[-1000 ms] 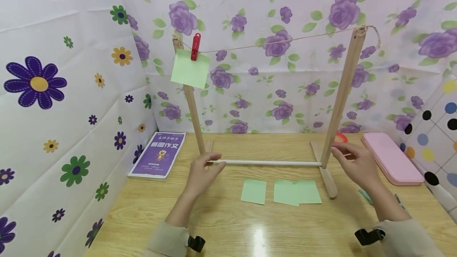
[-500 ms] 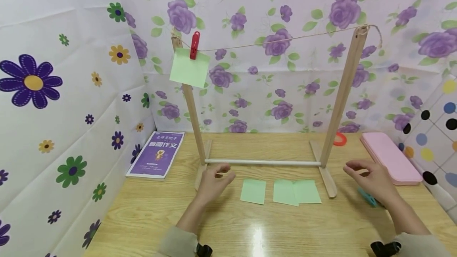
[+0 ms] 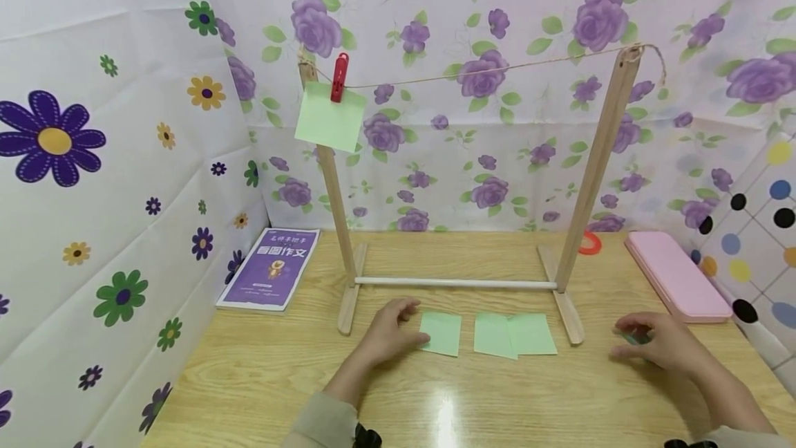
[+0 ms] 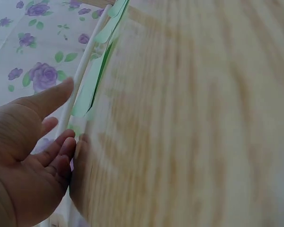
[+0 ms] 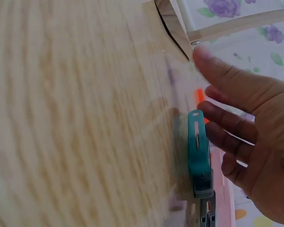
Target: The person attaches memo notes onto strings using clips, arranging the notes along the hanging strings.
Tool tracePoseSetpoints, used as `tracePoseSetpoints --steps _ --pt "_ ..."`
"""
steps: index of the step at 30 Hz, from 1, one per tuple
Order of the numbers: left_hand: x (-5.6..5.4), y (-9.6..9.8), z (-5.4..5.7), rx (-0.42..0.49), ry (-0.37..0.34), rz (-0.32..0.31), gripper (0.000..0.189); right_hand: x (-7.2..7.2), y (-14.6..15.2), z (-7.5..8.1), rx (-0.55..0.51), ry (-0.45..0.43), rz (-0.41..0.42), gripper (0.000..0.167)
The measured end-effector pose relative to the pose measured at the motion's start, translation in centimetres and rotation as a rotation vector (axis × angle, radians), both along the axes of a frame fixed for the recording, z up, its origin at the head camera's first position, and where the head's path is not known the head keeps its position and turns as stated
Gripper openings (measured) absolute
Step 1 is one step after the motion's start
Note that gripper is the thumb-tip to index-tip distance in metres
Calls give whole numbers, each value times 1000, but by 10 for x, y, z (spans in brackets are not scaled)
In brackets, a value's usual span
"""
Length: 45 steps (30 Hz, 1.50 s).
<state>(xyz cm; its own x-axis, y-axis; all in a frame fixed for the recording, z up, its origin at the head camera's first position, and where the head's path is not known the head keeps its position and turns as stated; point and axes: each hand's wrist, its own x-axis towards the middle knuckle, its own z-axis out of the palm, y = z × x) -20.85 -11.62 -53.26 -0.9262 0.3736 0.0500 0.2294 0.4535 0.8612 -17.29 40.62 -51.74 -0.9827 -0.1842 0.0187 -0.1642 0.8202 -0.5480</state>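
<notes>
My left hand (image 3: 392,337) hovers at the left edge of a green sticky note (image 3: 444,334), thumb over its edge and fingers loosely bent. Two more green sticky notes (image 3: 494,336) overlap just to the right. My right hand (image 3: 665,343) is around a teal clothespin (image 5: 198,142) on the table, thumb and fingers apart; in the right wrist view the fingertips are right beside it. Behind that one lies a dark grey clothespin (image 5: 208,208). On the twine (image 3: 472,76), a red clothespin (image 3: 339,78) holds up another green note (image 3: 329,118).
A wooden stand with a left post (image 3: 336,206), a right post (image 3: 597,178) and a white crossbar (image 3: 457,283) stands behind the notes. A purple book (image 3: 270,268) lies at left. At right are a pink case (image 3: 679,276) and a red ring-shaped thing (image 3: 591,243).
Both hands have come down from the stand's bases toward the table: the left hand right and nearer to the single note, the right hand outward to the teal clothespin.
</notes>
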Motion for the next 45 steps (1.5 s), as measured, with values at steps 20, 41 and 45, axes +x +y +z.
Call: tracePoseSetpoints --steps 20,41,45 --pt "-11 -2 12 -298 47 -158 42 5 5 5 128 50 115 19" --pt "-4 -8 11 -215 51 -159 31 -5 2 -7 140 142 64 43" --pt "-4 -7 10 -218 58 -164 31 -5 14 -1 154 16 66 48"
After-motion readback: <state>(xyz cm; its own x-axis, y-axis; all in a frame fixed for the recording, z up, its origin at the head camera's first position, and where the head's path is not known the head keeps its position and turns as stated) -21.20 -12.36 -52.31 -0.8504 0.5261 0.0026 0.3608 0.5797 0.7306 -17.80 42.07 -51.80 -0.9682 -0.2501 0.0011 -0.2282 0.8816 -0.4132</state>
